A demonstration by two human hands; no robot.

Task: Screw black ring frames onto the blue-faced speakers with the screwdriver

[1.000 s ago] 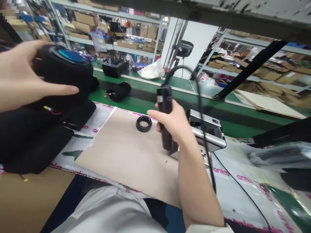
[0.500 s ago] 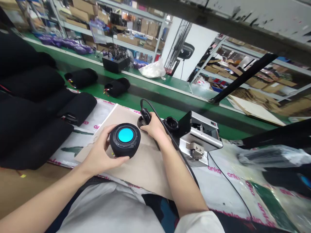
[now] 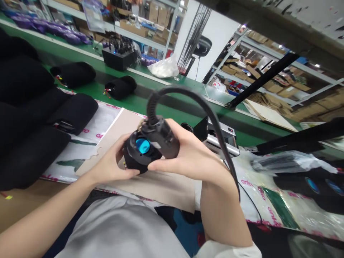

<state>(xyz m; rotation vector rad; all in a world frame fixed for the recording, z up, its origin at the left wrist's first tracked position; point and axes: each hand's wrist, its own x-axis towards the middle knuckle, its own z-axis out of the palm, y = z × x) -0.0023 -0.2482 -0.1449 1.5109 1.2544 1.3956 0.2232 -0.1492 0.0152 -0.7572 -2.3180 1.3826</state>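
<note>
My left hand (image 3: 113,161) grips the side of a black round speaker (image 3: 131,154) whose end faces up, with a shiny blue disc (image 3: 143,146) in its middle. My right hand (image 3: 185,150) is closed around a corded black tool, by its look an electric screwdriver (image 3: 162,138), seen nearly end-on from above. A thick cable (image 3: 209,104) loops up from its top and back over my right wrist. The screwdriver covers the right part of the speaker's end. Its tip is hidden, so I cannot tell whether it touches. Brown cardboard (image 3: 161,190) lies underneath.
A silver machine (image 3: 224,139) and a round black part (image 3: 187,127) are behind my right hand. Black padded cylinders (image 3: 80,111) crowd the left, with two smaller ones (image 3: 120,87) on the green bench (image 3: 150,93). A plastic-wrapped bundle (image 3: 290,161) lies right.
My right hand has come left and nearer with the screwdriver, from beside the silver machine to over the speaker. My left hand still grips the speaker. The view has shifted slightly.
</note>
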